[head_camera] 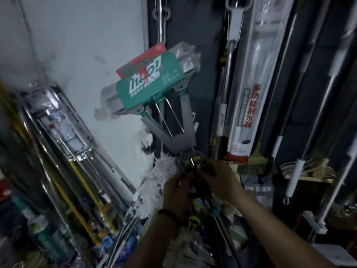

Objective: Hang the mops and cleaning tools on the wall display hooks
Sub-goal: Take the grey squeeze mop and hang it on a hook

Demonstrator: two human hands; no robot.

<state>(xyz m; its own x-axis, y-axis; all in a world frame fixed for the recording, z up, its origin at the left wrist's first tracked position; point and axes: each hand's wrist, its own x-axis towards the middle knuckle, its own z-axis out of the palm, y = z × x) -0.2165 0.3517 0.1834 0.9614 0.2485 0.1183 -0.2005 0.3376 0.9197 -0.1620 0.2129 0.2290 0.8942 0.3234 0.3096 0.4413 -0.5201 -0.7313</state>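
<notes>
Backdrop: white plaster wall (87,45) at left, dark grey wall panel (208,64) at right. Leaning at lower left, a blurred bundle of steel and yellow poles (77,180).

At centre, raised head-up and tilted left across the panel's edge: a sponge mop (150,84) with a teal cardboard sleeve, clear plastic wrap over the sponge ends and a grey metal squeeze frame below. Just behind its top, a chrome handle (160,29) hung from a grey loop.

Hanging on the panel at right, a long clear-plastic squeegee pack with red lettering (249,93). Just beside the mop's shaft, lower left, a white fluffy duster (154,182). Under the squeegee pack, a green-bristled broom head (257,165).

Below the squeeze frame, left hand (176,192) and right hand (216,178) close together, fingers curled round the mop's shaft near a small yellow clip (197,158); finer detail of the hold lost in blur. Around the left wrist, a black beaded band (170,215).
</notes>
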